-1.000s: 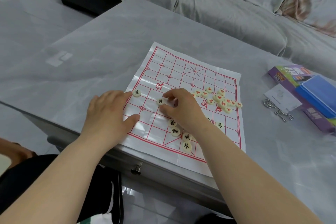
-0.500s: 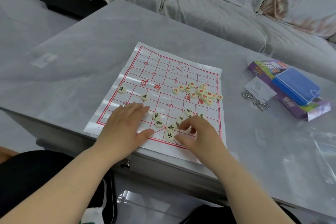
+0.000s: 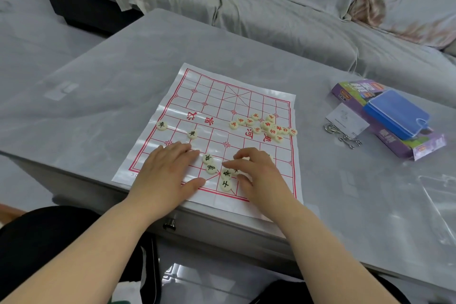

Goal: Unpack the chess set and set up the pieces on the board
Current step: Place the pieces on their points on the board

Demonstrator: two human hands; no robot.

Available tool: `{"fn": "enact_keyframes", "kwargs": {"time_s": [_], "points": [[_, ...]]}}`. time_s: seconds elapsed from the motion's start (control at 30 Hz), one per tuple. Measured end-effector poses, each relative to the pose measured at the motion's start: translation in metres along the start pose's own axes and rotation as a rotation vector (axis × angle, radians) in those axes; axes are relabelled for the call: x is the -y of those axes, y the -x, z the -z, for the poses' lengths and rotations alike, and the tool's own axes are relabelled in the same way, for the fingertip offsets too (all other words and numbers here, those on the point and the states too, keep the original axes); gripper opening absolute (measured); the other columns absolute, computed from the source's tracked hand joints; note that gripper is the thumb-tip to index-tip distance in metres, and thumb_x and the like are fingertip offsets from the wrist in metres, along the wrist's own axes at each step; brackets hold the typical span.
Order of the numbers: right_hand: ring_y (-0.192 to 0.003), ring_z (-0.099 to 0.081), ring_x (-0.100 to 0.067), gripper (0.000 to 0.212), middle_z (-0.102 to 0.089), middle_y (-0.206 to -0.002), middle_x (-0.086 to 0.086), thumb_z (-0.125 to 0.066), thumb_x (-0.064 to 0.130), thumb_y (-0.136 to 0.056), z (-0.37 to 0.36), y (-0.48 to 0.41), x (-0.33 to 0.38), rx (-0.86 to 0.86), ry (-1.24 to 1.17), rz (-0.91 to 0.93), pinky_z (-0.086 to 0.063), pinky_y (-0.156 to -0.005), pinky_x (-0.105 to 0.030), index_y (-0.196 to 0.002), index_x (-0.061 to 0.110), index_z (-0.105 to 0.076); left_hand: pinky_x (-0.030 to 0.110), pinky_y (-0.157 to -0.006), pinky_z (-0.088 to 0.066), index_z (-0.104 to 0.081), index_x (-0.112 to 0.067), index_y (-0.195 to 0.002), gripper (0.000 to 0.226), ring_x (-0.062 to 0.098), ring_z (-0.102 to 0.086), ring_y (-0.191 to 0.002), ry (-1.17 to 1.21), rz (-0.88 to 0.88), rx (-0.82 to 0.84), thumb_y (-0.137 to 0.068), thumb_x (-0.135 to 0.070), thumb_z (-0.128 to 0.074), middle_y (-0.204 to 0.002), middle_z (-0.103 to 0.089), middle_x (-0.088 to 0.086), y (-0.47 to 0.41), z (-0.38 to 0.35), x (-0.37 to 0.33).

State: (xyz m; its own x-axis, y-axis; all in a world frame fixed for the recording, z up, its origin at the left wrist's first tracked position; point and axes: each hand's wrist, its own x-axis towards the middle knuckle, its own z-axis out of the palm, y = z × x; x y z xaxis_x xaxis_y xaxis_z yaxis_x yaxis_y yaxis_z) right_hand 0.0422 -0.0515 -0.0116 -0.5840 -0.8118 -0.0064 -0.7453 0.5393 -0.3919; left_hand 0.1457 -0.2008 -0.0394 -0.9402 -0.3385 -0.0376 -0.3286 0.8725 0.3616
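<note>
A white paper Chinese chess board (image 3: 212,96) with red lines lies on the grey table. Two cream black-lettered pieces stand on its left side, one (image 3: 161,126) near the edge, another (image 3: 192,134) further in. A pile of red-lettered pieces (image 3: 267,127) sits at the right. Several black-lettered pieces (image 3: 225,184) cluster near the front edge. My left hand (image 3: 167,175) lies flat on the board's near left corner. My right hand (image 3: 261,175) hovers over the front cluster, fingers curled on a piece (image 3: 236,171) that is mostly hidden.
A purple box (image 3: 385,136) with a blue plastic case (image 3: 397,113) on it lies at the right, beside a white card (image 3: 346,118) and metal ring puzzles (image 3: 343,137). A clear bag (image 3: 441,195) lies at far right. A covered sofa (image 3: 271,7) stands behind the table.
My right hand came back from the board's middle, where it left a piece, to the front cluster. My left hand slid right along the near edge.
</note>
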Motion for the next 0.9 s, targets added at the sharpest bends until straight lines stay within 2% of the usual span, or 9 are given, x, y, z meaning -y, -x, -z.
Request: {"fn": "enact_keyframes", "kwargs": {"time_s": [0.13, 0.23, 0.47, 0.6, 0.67, 0.8, 0.9], "points": [[-0.116, -0.037, -0.014, 0.034, -0.048, -0.129, 0.004, -0.044, 0.015, -0.094, 0.001, -0.009, 0.0, 0.108, 0.121, 0.079, -0.026, -0.091, -0.018, -0.123, 0.028, -0.056, 0.027, -0.114, -0.002, -0.02, -0.029, -0.142, 0.058, 0.011, -0.008, -0.14, 0.009, 0.003, 0.002, -0.091, -0.049, -0.038, -0.151, -0.014, -0.009, -0.001, 0.0, 0.001], [-0.115, -0.039, -0.014, 0.032, -0.05, -0.128, 0.005, -0.045, 0.018, -0.094, 0.001, -0.011, -0.001, 0.106, 0.125, 0.064, -0.028, -0.093, -0.019, -0.123, 0.027, -0.056, 0.027, -0.114, -0.002, -0.02, -0.03, -0.142, 0.064, 0.011, -0.008, -0.14, 0.003, 0.007, 0.011, -0.085, -0.059, -0.025, -0.151, -0.014, -0.01, -0.001, -0.001, 0.002], [-0.109, -0.04, -0.012, 0.03, -0.054, -0.121, 0.005, -0.05, 0.027, -0.09, 0.003, -0.017, -0.006, 0.13, 0.169, 0.029, -0.031, -0.09, -0.019, -0.119, 0.023, -0.056, 0.028, -0.114, -0.001, -0.021, -0.032, -0.141, 0.077, 0.01, -0.008, -0.14, 0.007, 0.019, 0.028, -0.068, -0.057, -0.017, -0.151, -0.014, -0.011, -0.004, 0.0, 0.003], [-0.105, -0.042, -0.012, 0.029, -0.057, -0.114, 0.004, -0.054, 0.032, -0.088, 0.008, -0.023, -0.005, 0.087, 0.119, -0.028, -0.032, -0.087, -0.02, -0.114, 0.02, -0.058, 0.03, -0.114, 0.0, -0.021, -0.032, -0.141, 0.078, 0.01, -0.007, -0.14, -0.022, 0.023, 0.041, -0.067, -0.058, -0.015, -0.151, -0.013, -0.011, -0.005, 0.0, 0.003], [-0.101, -0.041, -0.012, 0.028, -0.058, -0.109, 0.003, -0.056, 0.03, -0.087, 0.01, -0.031, -0.006, 0.031, 0.099, -0.067, -0.032, -0.086, -0.021, -0.112, 0.019, -0.058, 0.03, -0.114, 0.0, -0.022, -0.032, -0.141, 0.085, 0.01, -0.008, -0.14, -0.019, 0.016, 0.04, -0.064, -0.065, -0.01, -0.151, -0.015, -0.011, -0.005, 0.0, 0.003], [-0.105, -0.043, -0.017, 0.026, -0.059, -0.107, 0.0, -0.057, 0.03, -0.086, 0.008, -0.054, -0.006, -0.029, 0.079, -0.167, -0.034, -0.089, -0.027, -0.108, 0.017, -0.059, 0.03, -0.114, -0.001, -0.023, -0.032, -0.141, 0.096, 0.01, -0.008, -0.14, -0.014, 0.014, 0.045, -0.055, -0.068, -0.001, -0.151, -0.015, -0.011, -0.005, 0.0, 0.005], [-0.104, -0.043, -0.017, 0.026, -0.06, -0.107, -0.001, -0.058, 0.031, -0.085, 0.002, -0.065, -0.007, -0.03, 0.056, -0.21, -0.035, -0.087, -0.027, -0.107, 0.016, -0.06, 0.03, -0.114, 0.001, -0.021, -0.032, -0.141, 0.087, 0.01, -0.006, -0.141, -0.002, 0.021, 0.049, -0.062, -0.066, -0.01, -0.151, -0.014, -0.011, -0.005, 0.0, 0.005]]}}
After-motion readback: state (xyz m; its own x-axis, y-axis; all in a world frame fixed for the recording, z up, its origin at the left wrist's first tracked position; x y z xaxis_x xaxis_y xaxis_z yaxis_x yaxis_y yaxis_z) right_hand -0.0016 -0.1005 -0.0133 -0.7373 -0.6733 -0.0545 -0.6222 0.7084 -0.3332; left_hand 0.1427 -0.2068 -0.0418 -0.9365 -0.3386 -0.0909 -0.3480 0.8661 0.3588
